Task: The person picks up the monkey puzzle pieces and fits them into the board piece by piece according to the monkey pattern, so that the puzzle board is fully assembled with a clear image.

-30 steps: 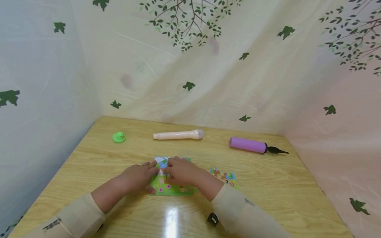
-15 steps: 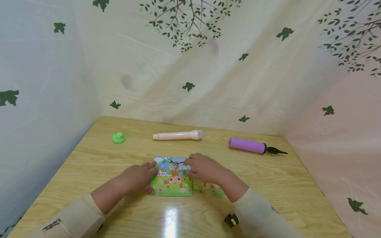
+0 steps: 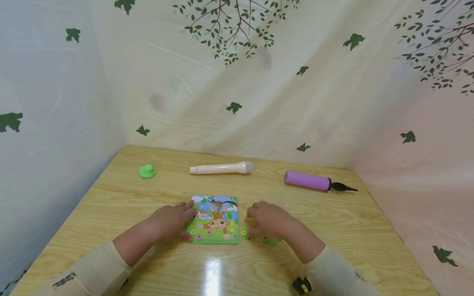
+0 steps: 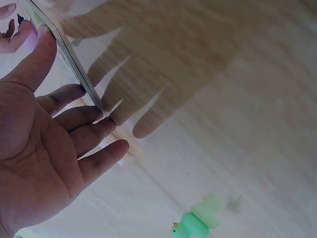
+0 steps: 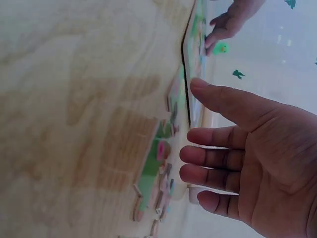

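Note:
A square board with a monkey picture (image 3: 216, 224) lies flat on the table. Along its left edge rests my left hand (image 3: 171, 221); in the left wrist view the fingers (image 4: 91, 136) and thumb are spread and touch the board's side. Just right of the board, my right hand (image 3: 272, 222) hovers over loose jigsaw puzzle pieces (image 3: 270, 240) and partly hides them. The right wrist view shows its fingers (image 5: 213, 156) loosely extended with nothing held, beside the flat puzzle pieces (image 5: 151, 163).
Along the back of the wooden table (image 3: 155, 263) lie a green toy duck (image 3: 147, 171), a pale pink microphone-shaped stick (image 3: 221, 168) and a purple hand pump (image 3: 309, 180) with a black nozzle. Leaf-printed cloth hangs behind and at both sides.
My right hand has moved right, from over the monkey picture to above the loose puzzle pieces, uncovering the picture. My left hand has stayed at the board's left edge.

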The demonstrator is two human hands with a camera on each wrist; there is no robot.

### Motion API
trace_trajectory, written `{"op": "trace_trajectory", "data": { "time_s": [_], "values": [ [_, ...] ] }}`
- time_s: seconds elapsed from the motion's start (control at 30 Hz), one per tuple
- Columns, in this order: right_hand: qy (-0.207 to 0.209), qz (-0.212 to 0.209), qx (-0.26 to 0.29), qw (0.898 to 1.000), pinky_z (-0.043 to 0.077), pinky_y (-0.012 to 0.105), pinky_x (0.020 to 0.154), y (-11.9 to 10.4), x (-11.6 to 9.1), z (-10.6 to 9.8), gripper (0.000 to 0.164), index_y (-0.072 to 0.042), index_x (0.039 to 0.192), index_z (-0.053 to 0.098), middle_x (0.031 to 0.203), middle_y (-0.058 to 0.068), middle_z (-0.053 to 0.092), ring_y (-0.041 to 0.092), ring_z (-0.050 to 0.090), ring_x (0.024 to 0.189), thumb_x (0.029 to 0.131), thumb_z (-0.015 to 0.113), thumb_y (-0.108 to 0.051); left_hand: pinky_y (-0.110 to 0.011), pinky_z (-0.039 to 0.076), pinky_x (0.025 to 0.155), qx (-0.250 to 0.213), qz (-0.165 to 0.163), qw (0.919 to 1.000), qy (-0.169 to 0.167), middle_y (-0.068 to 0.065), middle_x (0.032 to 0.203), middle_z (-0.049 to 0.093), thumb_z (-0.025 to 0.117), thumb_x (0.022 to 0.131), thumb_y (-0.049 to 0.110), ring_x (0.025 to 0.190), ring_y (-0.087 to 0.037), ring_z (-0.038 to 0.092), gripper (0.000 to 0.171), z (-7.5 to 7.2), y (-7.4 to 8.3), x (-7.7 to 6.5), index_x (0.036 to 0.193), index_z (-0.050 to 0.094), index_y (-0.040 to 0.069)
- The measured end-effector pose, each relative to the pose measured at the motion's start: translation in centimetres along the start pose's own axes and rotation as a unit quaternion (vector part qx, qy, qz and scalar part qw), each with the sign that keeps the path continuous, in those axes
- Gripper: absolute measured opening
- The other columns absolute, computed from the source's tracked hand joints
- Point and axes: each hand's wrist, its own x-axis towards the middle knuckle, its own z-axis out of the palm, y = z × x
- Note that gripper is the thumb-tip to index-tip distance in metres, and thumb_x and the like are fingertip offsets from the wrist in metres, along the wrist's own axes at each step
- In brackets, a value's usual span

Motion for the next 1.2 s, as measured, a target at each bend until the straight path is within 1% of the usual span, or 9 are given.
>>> {"op": "trace_trajectory", "data": {
  "time_s": [0.17,0.3,0.4,0.53,0.63,0.77,0.93,1.1,1.2],
  "values": [
    [0.006,-0.016,-0.034,0.999,0.050,0.029,0.072,-0.3,-0.1,0.8,0.042,-0.018,0.094,0.063,0.090,-0.008,0.057,0.011,0.051,0.084,0.076,0.079,-0.053,-0.059,0.044,0.103,-0.001,0.000,1.0000,0.001,-0.021,0.154,0.037,0.076,0.079,0.048,0.140,-0.042,0.038,0.078,-0.1,0.1,-0.1,0.140,0.050,0.006],
    [0.011,-0.023,-0.034,0.999,0.049,0.028,0.074,-0.4,-0.2,1.0,0.039,-0.019,0.092,0.062,0.087,-0.010,0.053,0.010,0.050,0.083,0.077,0.080,-0.050,-0.057,0.045,0.103,0.001,0.002,1.0000,0.002,-0.021,0.154,0.037,0.076,0.079,0.048,0.140,-0.042,0.038,0.078,-0.1,0.1,-0.1,0.140,0.050,0.006],
    [0.007,-0.019,-0.011,1.000,0.047,0.027,0.071,-0.5,-0.3,0.9,0.038,-0.019,0.093,0.058,0.083,-0.010,0.051,0.010,0.048,0.081,0.078,0.080,-0.047,-0.058,0.045,0.103,-0.005,0.000,1.0000,0.001,-0.021,0.155,0.036,0.076,0.079,0.047,0.140,-0.042,0.038,0.078,0.0,0.1,-0.1,0.140,0.050,0.006],
    [-0.009,-0.008,0.070,0.998,0.046,0.023,0.066,-0.4,-0.4,0.7,0.031,-0.018,0.102,0.055,0.082,-0.012,0.056,0.005,0.050,0.074,0.086,0.075,-0.037,-0.059,0.043,0.104,-0.010,-0.001,0.9999,0.002,-0.021,0.155,0.036,0.076,0.079,0.047,0.140,-0.042,0.037,0.079,0.0,0.0,-0.1,0.141,0.049,0.005],
    [-0.024,-0.013,0.158,0.987,0.049,0.022,0.062,-0.3,-0.3,0.4,0.021,-0.016,0.109,0.055,0.083,-0.011,0.061,0.006,0.057,0.062,0.094,0.067,-0.026,-0.059,0.043,0.103,-0.009,0.000,1.0000,0.005,-0.021,0.155,0.036,0.076,0.079,0.048,0.140,-0.042,0.037,0.080,0.1,0.0,-0.1,0.141,0.049,0.006],
    [-0.028,-0.038,0.245,0.968,0.050,0.023,0.058,-0.2,0.1,-0.2,0.007,-0.017,0.104,0.056,0.080,-0.008,0.061,0.009,0.056,0.054,0.099,0.060,-0.020,-0.060,0.043,0.103,-0.011,0.002,0.9999,0.006,-0.022,0.154,0.036,0.076,0.079,0.048,0.140,-0.043,0.038,0.079,0.0,-0.1,-0.1,0.140,0.050,0.006],
    [-0.012,-0.076,0.295,0.953,0.045,0.022,0.057,-0.7,1.2,-0.8,0.006,-0.021,0.098,0.056,0.081,-0.005,0.063,0.006,0.049,0.063,0.099,0.060,-0.024,-0.060,0.042,0.104,-0.016,0.003,0.9999,0.005,-0.022,0.154,0.036,0.076,0.079,0.048,0.140,-0.043,0.037,0.079,0.0,-0.1,-0.2,0.140,0.050,0.005],
    [-0.011,-0.083,0.346,0.935,0.050,0.023,0.063,-2.3,2.7,-0.4,0.004,-0.019,0.099,0.058,0.088,0.002,0.068,0.013,0.060,0.073,0.099,0.060,-0.022,-0.060,0.043,0.104,-0.013,0.007,0.9999,0.006,-0.022,0.154,0.036,0.076,0.079,0.048,0.140,-0.043,0.038,0.080,0.0,-0.2,-0.2,0.141,0.050,0.005],
    [-0.005,-0.085,0.360,0.929,0.052,0.022,0.065,-3.5,3.9,0.2,0.005,-0.016,0.097,0.057,0.088,0.004,0.070,0.016,0.066,0.075,0.097,0.062,-0.018,-0.059,0.044,0.102,-0.011,0.012,0.9998,0.009,-0.023,0.154,0.037,0.075,0.078,0.050,0.138,-0.043,0.040,0.081,0.0,-0.3,-0.2,0.141,0.051,0.006]
  ]
}}
